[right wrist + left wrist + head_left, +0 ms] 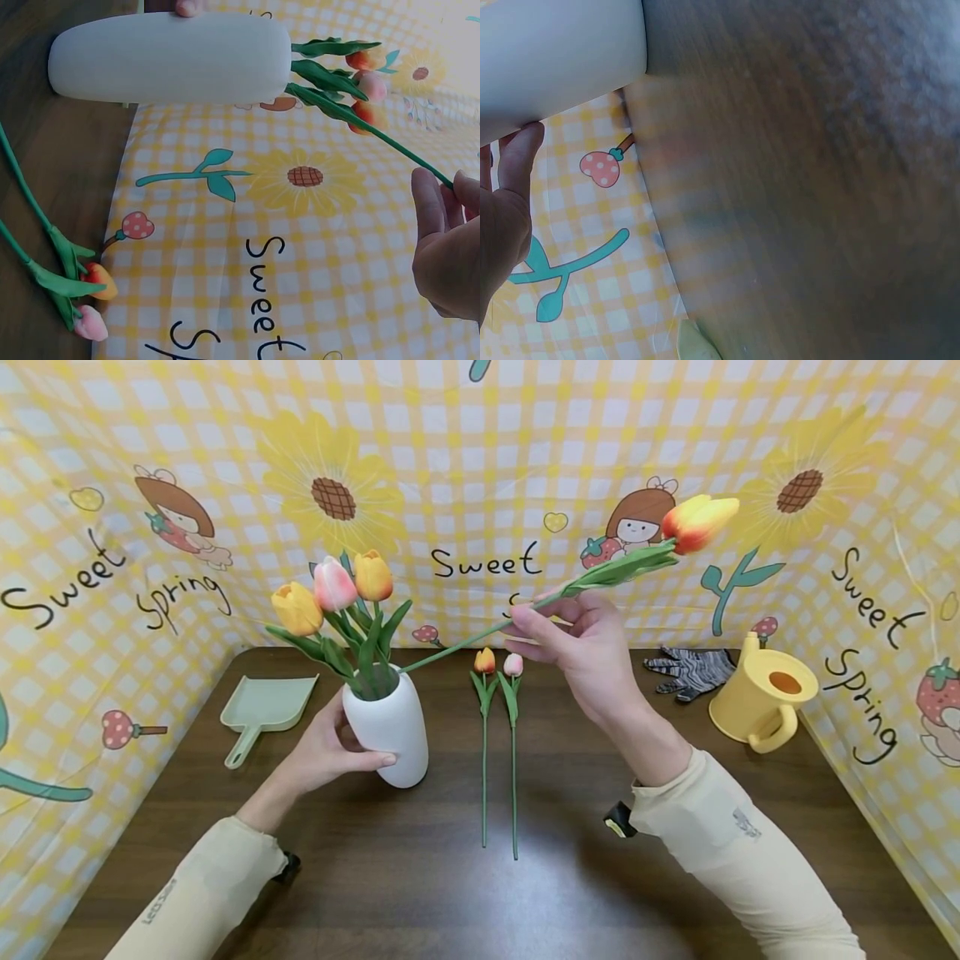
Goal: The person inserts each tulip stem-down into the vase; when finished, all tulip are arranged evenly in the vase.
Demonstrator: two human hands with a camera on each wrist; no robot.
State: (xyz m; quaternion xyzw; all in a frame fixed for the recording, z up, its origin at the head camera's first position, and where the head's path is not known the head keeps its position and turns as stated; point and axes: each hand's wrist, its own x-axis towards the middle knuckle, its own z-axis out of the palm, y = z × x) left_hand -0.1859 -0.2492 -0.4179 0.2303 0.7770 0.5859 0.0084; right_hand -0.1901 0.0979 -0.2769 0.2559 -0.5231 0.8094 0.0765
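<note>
In the head view, my left hand (330, 743) grips the white vase (393, 735), thumb across its front. The vase stands on the table and holds two yellow-orange tulips (296, 608) and a pink tulip (335, 583). My right hand (588, 647) pinches the green stem of a red-and-yellow tulip (701, 524) between thumb and fingers. That stem slants down to the left, its lower end at the vase's mouth; whether it is inside I cannot tell. The right wrist view shows the same stem (409, 154) running from my fingers toward the vase (172, 58).
An orange tulip (484, 662) and a pink one (513, 665) lie side by side on the dark wooden table (450, 893). A green dustpan (273, 703) lies at left. At right are a grey glove (690, 672) and a yellow watering can (757, 702). Patterned cloth (480, 485) walls the back.
</note>
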